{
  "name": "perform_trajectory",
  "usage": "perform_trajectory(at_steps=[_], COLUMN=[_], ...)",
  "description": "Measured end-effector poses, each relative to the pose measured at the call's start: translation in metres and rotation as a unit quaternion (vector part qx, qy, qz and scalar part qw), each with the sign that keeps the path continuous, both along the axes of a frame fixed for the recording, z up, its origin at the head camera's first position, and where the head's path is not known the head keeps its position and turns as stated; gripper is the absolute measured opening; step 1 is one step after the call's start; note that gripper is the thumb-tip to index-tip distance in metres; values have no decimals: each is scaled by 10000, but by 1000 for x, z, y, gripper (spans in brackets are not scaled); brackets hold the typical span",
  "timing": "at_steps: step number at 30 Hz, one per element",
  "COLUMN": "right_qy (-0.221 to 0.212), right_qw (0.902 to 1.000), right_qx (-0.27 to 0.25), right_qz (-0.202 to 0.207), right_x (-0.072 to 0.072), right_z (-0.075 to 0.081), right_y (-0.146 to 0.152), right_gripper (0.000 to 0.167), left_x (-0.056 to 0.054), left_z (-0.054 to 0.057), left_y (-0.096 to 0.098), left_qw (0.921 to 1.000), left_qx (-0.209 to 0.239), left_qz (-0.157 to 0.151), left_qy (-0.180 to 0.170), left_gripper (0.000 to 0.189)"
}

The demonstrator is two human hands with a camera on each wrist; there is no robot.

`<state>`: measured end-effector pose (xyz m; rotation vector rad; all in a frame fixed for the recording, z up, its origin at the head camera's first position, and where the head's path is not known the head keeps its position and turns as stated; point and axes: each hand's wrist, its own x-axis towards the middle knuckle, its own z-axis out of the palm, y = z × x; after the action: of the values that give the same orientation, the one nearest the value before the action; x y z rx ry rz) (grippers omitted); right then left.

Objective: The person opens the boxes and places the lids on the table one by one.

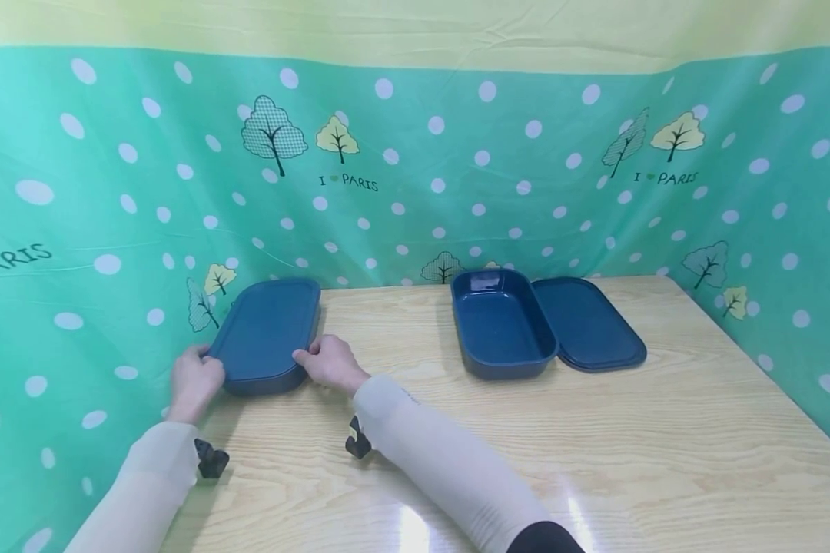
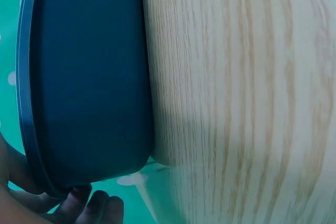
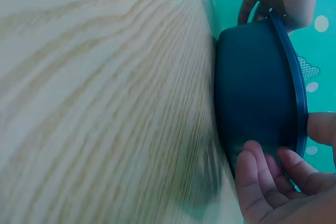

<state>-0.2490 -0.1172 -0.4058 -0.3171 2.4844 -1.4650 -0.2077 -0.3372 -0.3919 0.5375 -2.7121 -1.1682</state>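
A dark blue rectangular food container [image 1: 266, 326] with its lid on sits at the left of the table, close to the curtain. My left hand [image 1: 197, 380] grips its near left corner; in the left wrist view the fingers [image 2: 79, 203] curl under the lid's rim. At the near right corner, my right hand [image 1: 332, 362] pinches the rim. From the right wrist view, the thumb [image 3: 321, 128] lies on the lid's top and the other fingers bear on the container's side wall [image 3: 252, 87]. The lid's edge lies along the container's top all round the visible side.
A second blue container [image 1: 501, 315], uncovered and with nothing inside, stands right of the middle near the back. Beside it a matching flat lid [image 1: 588, 322] lies on the wooden table [image 1: 595, 445], overlapping the container's right edge in this view. A green dotted curtain [image 1: 415, 169] encloses the back and sides.
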Motion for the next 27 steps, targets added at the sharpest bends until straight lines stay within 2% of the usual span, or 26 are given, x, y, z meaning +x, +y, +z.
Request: perform_trajectory(at_steps=[8,13,20,27], right_qy=[-47,-127,-227,-419], right_qw=[9998,9995,9992,9982], right_qx=[-78,-95,-81,-261], right_qz=[-179,-287,-314,-341], right_x=[1,2,1,0], right_z=[0,2,1,-1], right_y=[-3,-6,-7,-6], right_gripper=[46,43,51,50], left_x=[-1,-1,1,2], left_z=[-1,-1,-4,-5], left_y=[1,0,-1,1], left_qw=[9995,9994,9991,9988], left_qx=[285,342,422,478], left_qz=[88,100,73,37], left_qy=[-57,-16,71,127], left_gripper=[58,58,56,55])
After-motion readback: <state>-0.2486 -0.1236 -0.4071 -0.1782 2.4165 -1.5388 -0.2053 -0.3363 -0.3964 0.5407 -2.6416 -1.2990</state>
